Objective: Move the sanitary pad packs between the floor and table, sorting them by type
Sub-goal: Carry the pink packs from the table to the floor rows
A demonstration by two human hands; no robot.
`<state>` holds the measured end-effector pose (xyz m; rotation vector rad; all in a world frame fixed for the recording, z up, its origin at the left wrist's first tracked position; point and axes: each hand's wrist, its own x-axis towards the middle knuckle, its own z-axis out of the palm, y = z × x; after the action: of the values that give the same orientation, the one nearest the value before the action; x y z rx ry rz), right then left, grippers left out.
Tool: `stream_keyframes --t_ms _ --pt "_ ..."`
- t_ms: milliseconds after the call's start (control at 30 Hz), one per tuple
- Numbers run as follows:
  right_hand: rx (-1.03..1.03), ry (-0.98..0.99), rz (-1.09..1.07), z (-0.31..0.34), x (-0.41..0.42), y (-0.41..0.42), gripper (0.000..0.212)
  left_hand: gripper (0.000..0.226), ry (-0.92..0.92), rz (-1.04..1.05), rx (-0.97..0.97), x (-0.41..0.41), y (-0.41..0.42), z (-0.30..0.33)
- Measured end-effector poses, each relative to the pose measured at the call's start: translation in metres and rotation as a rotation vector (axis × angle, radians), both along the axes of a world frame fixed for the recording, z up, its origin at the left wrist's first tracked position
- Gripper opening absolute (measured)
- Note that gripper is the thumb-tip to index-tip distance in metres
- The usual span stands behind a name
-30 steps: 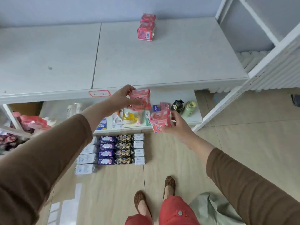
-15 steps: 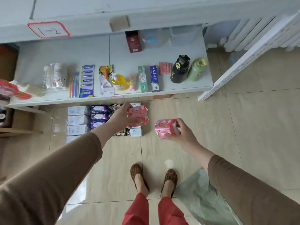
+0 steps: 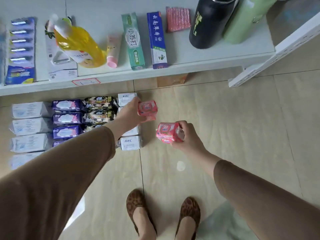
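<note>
My left hand grips pink sanitary pad packs, low over the floor just right of the sorted rows. My right hand grips another pink pack a little nearer to me and to the right. On the tiled floor lie columns of packs: white-grey ones at the left, purple ones, black ones, and white ABC packs beside my left hand. My left sleeve hides part of these rows.
A low white shelf above the rows carries a yellow bottle, toothpaste boxes, a black flask and a green flask. A white perforated rack post slants at the right. My feet stand on bare tiles; a green bag lies by them.
The view has dropped from the table top to the floor. Both hands, each still holding pink packs, have come down from shelf height to just above the floor beside the rows.
</note>
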<state>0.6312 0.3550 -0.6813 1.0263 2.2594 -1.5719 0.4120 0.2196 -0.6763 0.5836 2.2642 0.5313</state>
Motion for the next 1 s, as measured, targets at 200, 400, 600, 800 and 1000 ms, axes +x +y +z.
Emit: stream_keyframes --t_ms 200,400,600,800,1000 --pt "0.099 0.019 0.076 -0.099 -0.033 0.004 0.050 0.069 0.292 -0.124 -0.030 -0.038 0.032 -0.093" --pt "0.147 0.051 0.073 -0.162 -0.056 -0.002 0.049 0.054 0.550 -0.226 -0.153 -0.064 0.049 -0.160" --pt "0.120 0.050 0.088 -0.187 -0.077 -0.006 0.050 0.059 0.630 -0.283 -0.231 -0.075 0.045 -0.183" --pt "0.193 0.081 0.082 -0.189 -0.113 -0.010 0.050 0.074 0.605 -0.325 -0.181 -0.078 0.024 -0.162" --pt "0.304 0.056 0.112 -0.196 -0.143 -0.015 0.056 0.054 0.664 -0.281 -0.076 -0.065 -0.014 -0.149"
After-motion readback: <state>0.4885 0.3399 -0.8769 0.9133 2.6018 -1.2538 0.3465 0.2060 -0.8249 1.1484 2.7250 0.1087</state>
